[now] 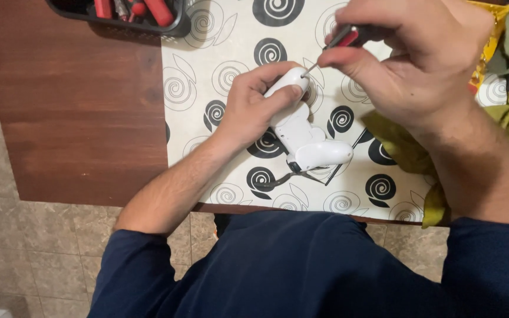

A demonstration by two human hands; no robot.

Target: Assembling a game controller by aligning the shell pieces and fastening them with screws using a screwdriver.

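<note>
Left hand: left hand (253, 106) lies clamped around the upper grip of a white plastic game controller (304, 136), thumb pressed along its top horn, pinning it to the cloth.
Right hand: right hand (410, 59) is closed in a pinch on a small screwdriver with a red and black handle and thin steel shaft (341, 40), held above and just right of the left thumb.
Tool tip: the shaft slants down to the controller's upper horn; whether it sits in a screw head cannot be told.
Controller: it rests under the left palm, its lower grip free and pointing toward the person's body.
Underneath: a white tablecloth with black spiral flowers (231, 41) covers the brown wooden table (78, 100).
Beyond the left hand: a black plastic tray of red-handled tools (131, 12).
Under the right forearm: an olive green rag (402, 147).
Risk: probably a slanted tip could cam out and gouge the plastic or jab the left thumb just beside it; a loosened screw might roll off and hide in the busy pattern.
</note>
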